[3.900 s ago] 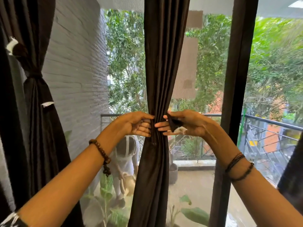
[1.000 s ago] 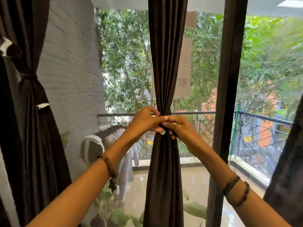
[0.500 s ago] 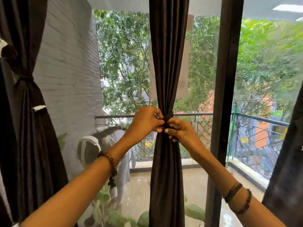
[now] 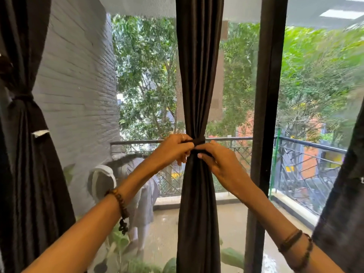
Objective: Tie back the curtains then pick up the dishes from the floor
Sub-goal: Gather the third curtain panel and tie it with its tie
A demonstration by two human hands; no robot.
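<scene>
Middle curtain [image 4: 199, 75]: dark fabric, hangs straight down centre frame in front of the window glass [image 4: 145, 85], gathered into a narrow waist at railing height. A dark tie band [image 4: 198, 142] wraps that waist.

Left hand [image 4: 173, 149]: on the left side of the waist, touching the curtain, fingers curled in and pinching the tie band at its left end. Ring visible on one finger.

Right hand [image 4: 218, 164]: on the right side and slightly lower, back of hand to camera, fingers curled onto the gathered fabric and tie just under the band. Looks like a grip on the tie; exact contact is hidden by the fingers.

The two hands nearly meet at the front of the curtain, fingertips just beside each other.

Beaded bracelet [image 4: 119, 201] on the left wrist, dark cord bracelets [image 4: 295, 247] on the right wrist.

Left curtain [image 4: 29, 154] at the frame edge is already cinched with its own tie. Another dark curtain [image 4: 344, 203] hangs at the right edge. Dark window frame post [image 4: 266, 115] stands right of the middle curtain. Outside: grey brick wall [image 4: 78, 85], balcony railing [image 4: 305, 146], trees.

No dishes in view.
</scene>
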